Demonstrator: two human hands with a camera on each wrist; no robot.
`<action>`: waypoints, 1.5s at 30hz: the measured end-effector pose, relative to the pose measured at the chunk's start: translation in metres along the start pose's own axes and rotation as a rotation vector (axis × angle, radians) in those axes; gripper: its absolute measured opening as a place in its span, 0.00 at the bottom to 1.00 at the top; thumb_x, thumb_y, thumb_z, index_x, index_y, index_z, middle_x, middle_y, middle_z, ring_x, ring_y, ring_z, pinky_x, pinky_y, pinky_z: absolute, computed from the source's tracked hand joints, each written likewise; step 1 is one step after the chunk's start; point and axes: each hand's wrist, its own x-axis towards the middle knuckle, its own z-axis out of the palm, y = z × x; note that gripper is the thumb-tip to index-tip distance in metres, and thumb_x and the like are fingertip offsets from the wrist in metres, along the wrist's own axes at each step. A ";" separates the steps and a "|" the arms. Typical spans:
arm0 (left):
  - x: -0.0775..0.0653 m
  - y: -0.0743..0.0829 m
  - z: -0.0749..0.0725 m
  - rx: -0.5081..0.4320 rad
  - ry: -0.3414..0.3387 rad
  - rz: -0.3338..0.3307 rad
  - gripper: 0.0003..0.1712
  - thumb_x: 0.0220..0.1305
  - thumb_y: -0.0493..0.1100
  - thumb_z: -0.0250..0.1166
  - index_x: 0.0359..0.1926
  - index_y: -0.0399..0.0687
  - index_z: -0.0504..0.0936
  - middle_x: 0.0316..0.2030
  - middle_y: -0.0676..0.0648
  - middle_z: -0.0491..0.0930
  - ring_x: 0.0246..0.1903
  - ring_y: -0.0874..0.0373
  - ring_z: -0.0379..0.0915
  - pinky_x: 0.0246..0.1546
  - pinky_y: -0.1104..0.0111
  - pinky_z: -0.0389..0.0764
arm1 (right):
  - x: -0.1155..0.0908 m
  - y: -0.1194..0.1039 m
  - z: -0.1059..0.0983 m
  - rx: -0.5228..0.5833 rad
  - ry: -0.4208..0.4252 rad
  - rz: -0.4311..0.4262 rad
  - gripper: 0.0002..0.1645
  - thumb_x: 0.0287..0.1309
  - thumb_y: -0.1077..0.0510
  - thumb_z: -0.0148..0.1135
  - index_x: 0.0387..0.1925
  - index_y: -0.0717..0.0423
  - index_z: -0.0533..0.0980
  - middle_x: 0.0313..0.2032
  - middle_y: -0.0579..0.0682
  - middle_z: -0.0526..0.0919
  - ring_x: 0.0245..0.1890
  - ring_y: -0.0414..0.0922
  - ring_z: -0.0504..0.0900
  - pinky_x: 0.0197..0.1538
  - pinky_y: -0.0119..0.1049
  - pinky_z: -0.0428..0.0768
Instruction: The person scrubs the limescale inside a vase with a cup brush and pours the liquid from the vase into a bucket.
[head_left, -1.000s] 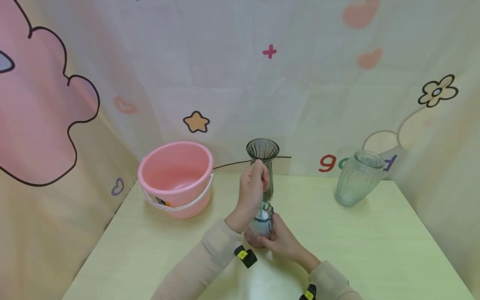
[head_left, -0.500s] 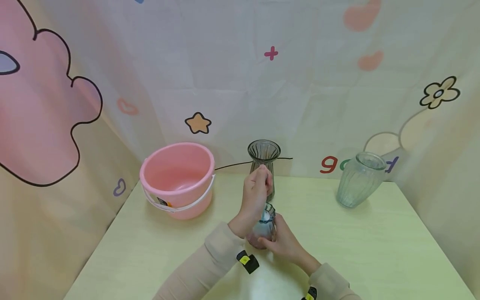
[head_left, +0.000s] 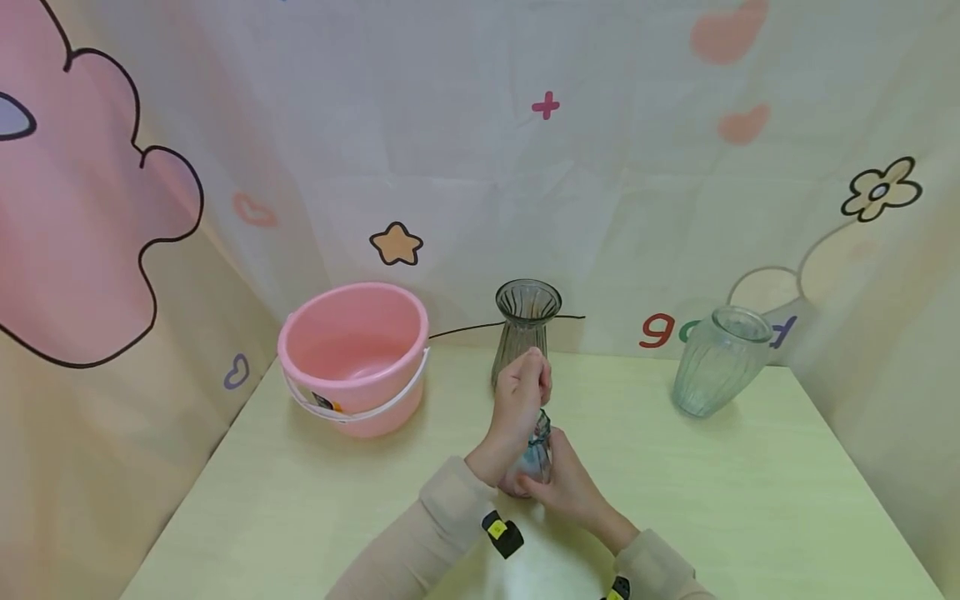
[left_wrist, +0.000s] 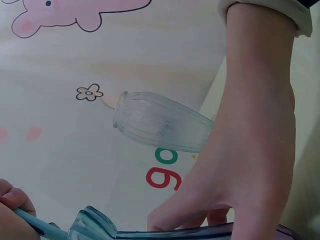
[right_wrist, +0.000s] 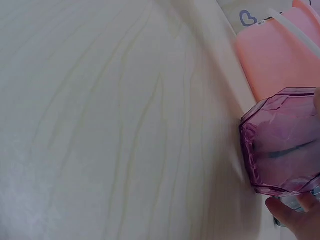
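My left hand, fist-like, grips a light blue stick above a small glass vase. The stick runs into the vase's mouth; its far end is hidden in the head view, and a dark streak shows through the glass in the right wrist view. The vase has a blue-green ruffled neck and a faceted purple base. My right hand grips the vase's body from the right, thumb in front. In the head view the left forearm and hand partly cover the vase.
A pink bucket with a white handle stands at the back left. A tall grey glass vase stands right behind my hands. A pale green ribbed vase stands at the right. A patterned cloth hangs behind the table.
My left hand has moved down and slightly right toward the vase's mouth, so the stick sits deeper in it. The right hand keeps its grip on the vase in nearly the same place.
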 end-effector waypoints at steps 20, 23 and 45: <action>-0.014 0.025 0.001 0.034 0.028 0.020 0.23 0.72 0.40 0.39 0.22 0.28 0.60 0.12 0.52 0.56 0.13 0.62 0.51 0.18 0.74 0.57 | 0.001 0.006 -0.006 0.024 -0.149 -0.039 0.46 0.48 0.60 0.68 0.64 0.60 0.53 0.58 0.55 0.66 0.56 0.47 0.67 0.57 0.44 0.69; -0.014 0.026 0.002 0.025 0.053 0.011 0.23 0.72 0.41 0.39 0.21 0.29 0.61 0.12 0.52 0.57 0.13 0.62 0.52 0.18 0.74 0.57 | -0.001 0.005 -0.005 0.021 -0.133 -0.042 0.46 0.47 0.61 0.69 0.63 0.61 0.53 0.57 0.55 0.67 0.55 0.47 0.68 0.56 0.43 0.70; -0.002 0.024 0.003 0.063 0.069 0.085 0.22 0.71 0.47 0.41 0.21 0.38 0.63 0.14 0.51 0.56 0.14 0.60 0.50 0.17 0.73 0.55 | 0.000 -0.001 -0.004 -0.055 -0.039 -0.013 0.47 0.40 0.59 0.74 0.60 0.64 0.57 0.52 0.55 0.70 0.52 0.46 0.70 0.53 0.44 0.71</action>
